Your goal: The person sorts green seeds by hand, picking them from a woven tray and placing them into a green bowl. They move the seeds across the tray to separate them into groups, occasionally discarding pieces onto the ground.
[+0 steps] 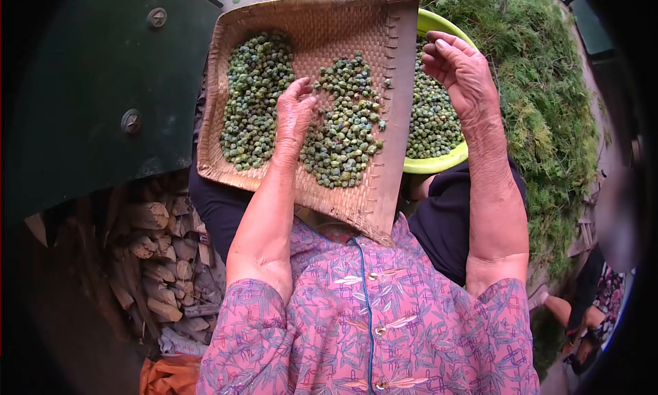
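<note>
A woven winnowing basket (329,25) lies tilted across my lap, with a flat wooden strip along its right edge. Small round green fruits sit in it in two heaps, a left heap (255,114) and a right heap (343,138). My left hand (296,110) is over the basket between the heaps, its fingers loosely bent and apart, with nothing visible in them. My right hand (462,69) is raised above a lime-green basin (439,163) of the same fruits (432,117). Its thumb and fingertips are drawn together; anything between them is too small to make out.
Cut green leafy branches (541,100) are heaped to the right of the basin. Split firewood (164,258) is stacked at the left, below a dark green panel (103,86) with round metal fittings. An orange bag (171,376) lies at lower left. Another person (596,306) is partly visible at far right.
</note>
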